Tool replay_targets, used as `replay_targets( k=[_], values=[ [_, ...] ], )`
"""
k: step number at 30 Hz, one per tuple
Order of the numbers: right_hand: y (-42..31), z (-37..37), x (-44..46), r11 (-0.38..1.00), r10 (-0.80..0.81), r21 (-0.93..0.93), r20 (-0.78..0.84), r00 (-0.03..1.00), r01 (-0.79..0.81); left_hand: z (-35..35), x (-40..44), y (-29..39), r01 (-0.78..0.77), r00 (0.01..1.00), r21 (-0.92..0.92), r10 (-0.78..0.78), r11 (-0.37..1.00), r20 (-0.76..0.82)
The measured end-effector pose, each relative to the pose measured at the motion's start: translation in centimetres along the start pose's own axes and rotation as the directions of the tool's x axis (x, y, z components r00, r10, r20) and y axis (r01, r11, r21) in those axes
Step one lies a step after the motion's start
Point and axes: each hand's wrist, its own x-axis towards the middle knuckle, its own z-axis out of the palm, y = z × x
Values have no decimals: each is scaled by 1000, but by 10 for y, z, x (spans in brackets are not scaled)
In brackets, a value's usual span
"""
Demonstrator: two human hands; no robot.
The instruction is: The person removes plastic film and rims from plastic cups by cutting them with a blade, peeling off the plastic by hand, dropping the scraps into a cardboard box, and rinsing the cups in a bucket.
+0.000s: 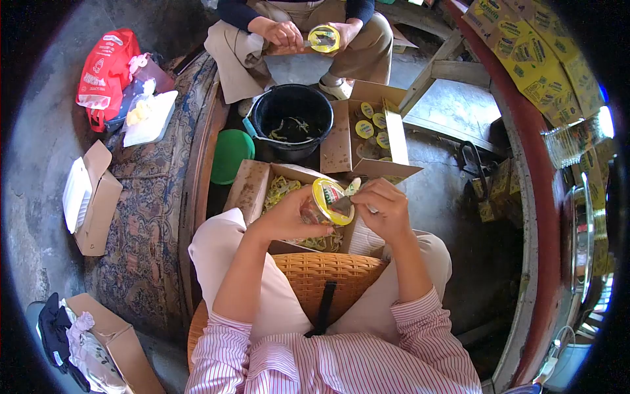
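My left hand (pixel 289 217) is wrapped round a clear plastic cup (pixel 308 213) with a yellow-rimmed printed film lid (pixel 326 192). The cup is tilted, its top facing right. The fingers of my right hand (pixel 386 207) pinch the loose, crumpled edge of the lid film at the cup's right side. Part of the film is lifted there. Below both hands stands an open cardboard box (pixel 248 186) holding many yellow strips (pixel 282 189). What the cup contains is hard to make out.
A person (pixel 298 33) sits opposite, handling a similar cup (pixel 323 39). Between us stand a black bucket (pixel 289 118) with scraps inside and a carton of lidded cups (pixel 335 138). A green lid (pixel 231 156) lies left; stacked yellow cartons (pixel 525 52) rise right.
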Motion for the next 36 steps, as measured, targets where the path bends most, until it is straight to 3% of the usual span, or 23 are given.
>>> replay_targets(
  k=[2,11,17,24,27,33,36],
  values=[
    [-4,-3,1,999,11,-35,23,1000,-10,1,1,-4,-61,998,-14,61,998,2],
    [-9,-5,4,979,-71,-186,53,996,80,0,1,5,-32,999,47,32,998,-9],
    [-9,0,1,979,-92,-180,43,995,98,6,2,0,-93,996,59,93,994,-5],
    [-10,-1,2,986,-112,-122,35,993,115,7,1,2,-23,999,-77,27,997,44],
    [-11,-1,0,988,-113,-102,36,993,116,4,0,4,78,986,-123,-59,989,153],
    [-7,0,2,989,-98,-108,15,995,99,6,3,6,32,995,16,-34,999,97],
    [-4,-2,2,981,-96,-168,10,995,96,3,7,4,-66,998,9,66,998,-11]
  ],
)
